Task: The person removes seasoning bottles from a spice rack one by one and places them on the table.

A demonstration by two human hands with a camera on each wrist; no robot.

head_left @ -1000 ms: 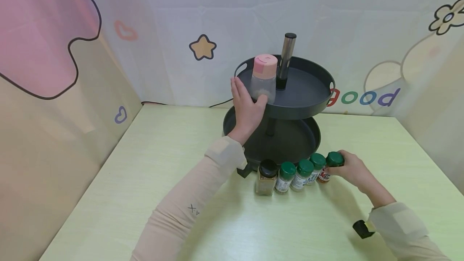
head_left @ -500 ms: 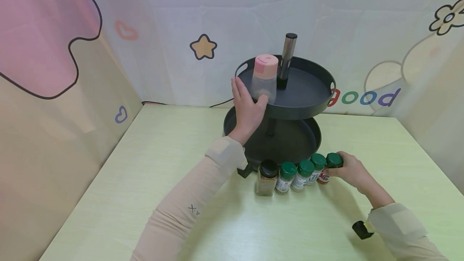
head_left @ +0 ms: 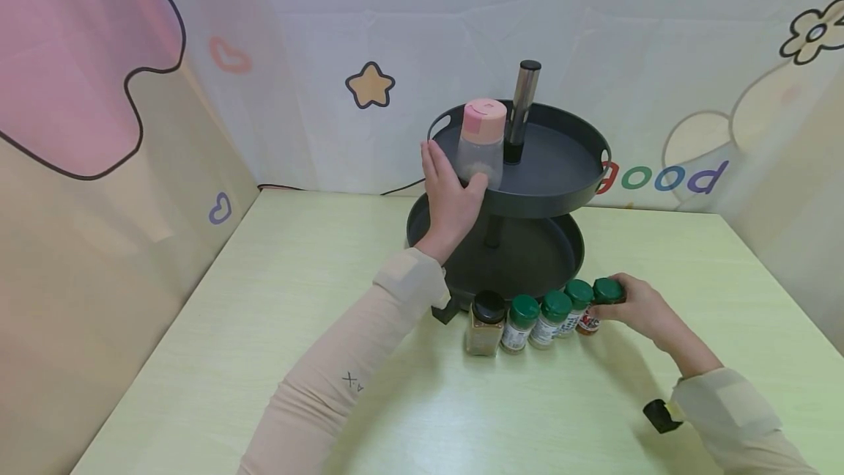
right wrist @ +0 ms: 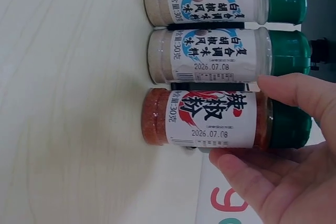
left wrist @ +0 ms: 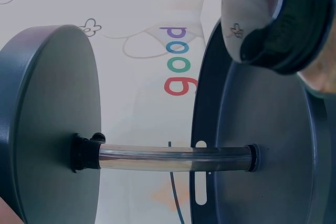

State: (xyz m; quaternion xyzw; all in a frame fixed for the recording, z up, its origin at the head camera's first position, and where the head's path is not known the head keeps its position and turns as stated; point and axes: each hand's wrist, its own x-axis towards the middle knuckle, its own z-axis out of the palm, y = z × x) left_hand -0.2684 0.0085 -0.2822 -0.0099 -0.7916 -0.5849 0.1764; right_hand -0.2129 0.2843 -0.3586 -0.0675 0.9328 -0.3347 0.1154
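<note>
In the head view, my left hand [head_left: 451, 204] holds a clear bottle with a pink cap [head_left: 483, 123], fingers on its left side and thumb across its front. The bottle stands upright at the front left of the black upper tray [head_left: 560, 160]. My right hand [head_left: 642, 314] grips a small jar of red chili powder [right wrist: 210, 121] around its green cap [right wrist: 290, 124], at the right end of a row of jars. White-labelled, green-capped jars [right wrist: 215, 56] stand beside it. At the row's left end is a square jar with a black lid [head_left: 484, 336].
Below the upper tray sits a round black lower tray [head_left: 534, 262] on the pale green table [head_left: 297, 314]. A metal post [head_left: 523, 105] rises through the stand, and a metal tube [left wrist: 168, 158] joins both tiers. A printed cloth [head_left: 297, 57] hangs behind.
</note>
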